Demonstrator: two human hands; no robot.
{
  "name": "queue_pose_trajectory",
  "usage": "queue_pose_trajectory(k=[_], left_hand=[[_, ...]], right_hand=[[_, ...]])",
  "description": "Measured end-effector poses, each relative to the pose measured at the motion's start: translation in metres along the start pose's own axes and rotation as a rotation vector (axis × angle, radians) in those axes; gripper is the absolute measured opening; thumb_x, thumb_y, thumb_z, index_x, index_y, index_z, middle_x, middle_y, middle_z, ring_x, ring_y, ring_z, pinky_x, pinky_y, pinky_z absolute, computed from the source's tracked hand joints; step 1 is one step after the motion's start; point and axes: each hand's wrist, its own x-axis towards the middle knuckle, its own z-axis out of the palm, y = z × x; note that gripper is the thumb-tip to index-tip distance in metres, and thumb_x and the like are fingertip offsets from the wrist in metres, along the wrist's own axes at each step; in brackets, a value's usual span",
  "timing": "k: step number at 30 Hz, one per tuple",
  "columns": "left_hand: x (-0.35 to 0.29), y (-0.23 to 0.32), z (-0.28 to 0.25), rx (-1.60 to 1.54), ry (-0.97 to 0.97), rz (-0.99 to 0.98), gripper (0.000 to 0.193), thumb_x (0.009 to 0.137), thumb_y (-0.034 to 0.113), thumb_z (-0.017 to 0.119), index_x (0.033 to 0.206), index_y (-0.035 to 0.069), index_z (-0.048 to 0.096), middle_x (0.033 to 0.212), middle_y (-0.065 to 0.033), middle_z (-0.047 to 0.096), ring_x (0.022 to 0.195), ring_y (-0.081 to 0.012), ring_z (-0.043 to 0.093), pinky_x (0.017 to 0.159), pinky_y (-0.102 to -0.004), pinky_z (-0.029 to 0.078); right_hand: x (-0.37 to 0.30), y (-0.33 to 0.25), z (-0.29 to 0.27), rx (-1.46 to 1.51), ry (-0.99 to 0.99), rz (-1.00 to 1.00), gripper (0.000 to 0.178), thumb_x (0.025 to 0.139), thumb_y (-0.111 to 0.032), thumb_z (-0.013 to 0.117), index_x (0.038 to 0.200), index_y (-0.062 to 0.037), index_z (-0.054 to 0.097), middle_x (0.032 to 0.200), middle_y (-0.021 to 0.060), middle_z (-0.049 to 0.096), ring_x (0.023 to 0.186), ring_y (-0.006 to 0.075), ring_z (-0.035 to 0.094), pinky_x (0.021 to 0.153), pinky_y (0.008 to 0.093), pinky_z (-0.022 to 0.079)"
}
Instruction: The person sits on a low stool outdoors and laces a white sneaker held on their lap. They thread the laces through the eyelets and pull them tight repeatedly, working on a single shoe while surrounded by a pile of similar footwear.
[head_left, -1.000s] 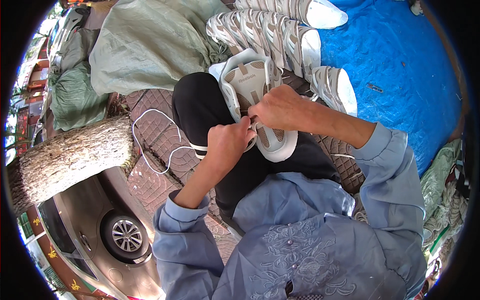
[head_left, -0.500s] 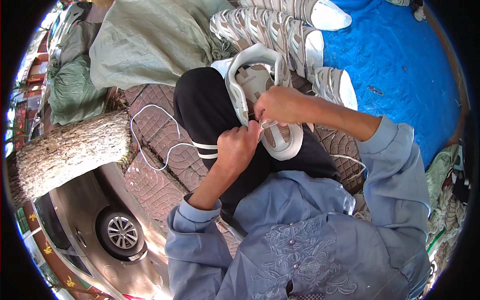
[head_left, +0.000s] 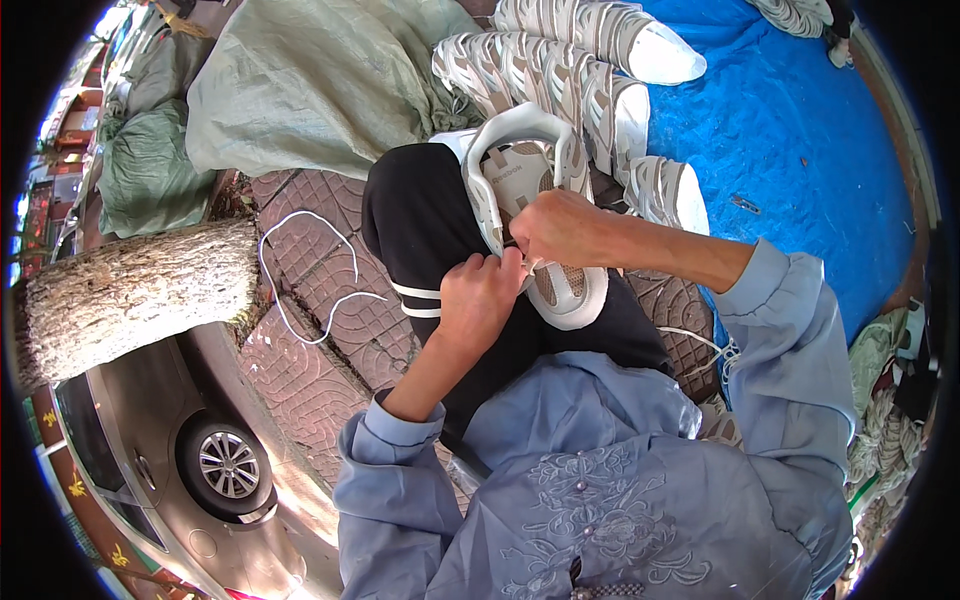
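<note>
A white and beige sneaker (head_left: 568,298) rests on my lap, toe toward me, its padded collar and insole facing up. My left hand (head_left: 478,290) is closed at the left edge of the lacing opening, pinching the sneaker there. My right hand (head_left: 553,228) is closed over the middle of the same opening, knuckles up, its fingertips almost meeting my left thumb. Whatever the right fingertips grip is hidden beneath them. A bit of whitish material shows by the left fingertips, too small to name.
A loose white shoelace (head_left: 291,329) curls on the paving (head_left: 300,375) left of my knee. Rows of similar sneakers (head_left: 520,68) stand ahead, beside a blue tarp (head_left: 780,150). A pale green sack (head_left: 300,90), a tree trunk (head_left: 140,300) and a parked car (head_left: 160,430) lie leftward.
The whole view has shifted slightly, putting the sneaker and hands a little lower in the picture. Both hands stay closed at the lacing opening, with the right wrist slightly turned.
</note>
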Motion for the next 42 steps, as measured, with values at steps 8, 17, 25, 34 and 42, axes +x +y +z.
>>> queue_pose_trajectory(k=[8,17,25,34,42], left_hand=[[0.002,-0.004,0.003,-0.016,0.0,0.036,0.018,0.072,0.02,0.062,0.069,0.009,0.047,0.049,-0.0011,0.044,0.047,-0.0166,0.048,0.042,-0.0297,0.041],[0.0,-0.005,-0.001,-0.169,-0.004,0.077,0.02,0.076,0.022,0.057,0.074,0.007,0.045,0.056,-0.0036,0.045,0.053,-0.018,0.049,0.047,-0.0306,0.042],[0.001,-0.001,0.005,-0.064,0.036,0.007,0.023,0.072,0.024,0.062,0.067,0.009,0.045,0.05,-0.0019,0.042,0.048,-0.0168,0.047,0.043,-0.0299,0.041],[0.001,0.0,0.005,-0.038,0.078,0.016,0.022,0.07,0.022,0.064,0.068,0.009,0.046,0.05,-0.0009,0.042,0.048,-0.0156,0.047,0.042,-0.0289,0.04],[-0.001,0.0,0.009,-0.002,0.076,-0.006,0.019,0.07,0.02,0.063,0.069,0.01,0.047,0.051,-0.0008,0.041,0.05,-0.0152,0.046,0.044,-0.0276,0.041]], right_hand=[[0.001,-0.001,0.001,-0.013,0.008,-0.001,0.016,0.056,-0.017,0.066,0.059,-0.0026,0.058,0.057,0.0155,0.057,0.059,0.0318,0.058,0.056,0.0389,0.045],[0.009,0.014,-0.017,-0.147,0.051,-0.135,0.015,0.057,-0.015,0.064,0.059,-0.0021,0.057,0.055,0.0167,0.054,0.053,0.0318,0.056,0.051,0.0393,0.045],[0.0,0.013,-0.018,-0.03,0.053,-0.166,0.008,0.061,-0.012,0.061,0.065,-0.0056,0.062,0.062,0.01,0.057,0.06,0.0267,0.059,0.055,0.0359,0.046],[0.011,0.005,-0.008,-0.206,-0.071,-0.134,0.007,0.058,-0.011,0.061,0.061,-0.0039,0.06,0.057,0.0126,0.057,0.056,0.0296,0.058,0.053,0.0377,0.046],[0.012,0.01,-0.008,-0.166,-0.008,-0.259,0.012,0.058,-0.014,0.059,0.055,-0.0025,0.056,0.054,0.0138,0.055,0.053,0.0301,0.057,0.05,0.0379,0.045]])
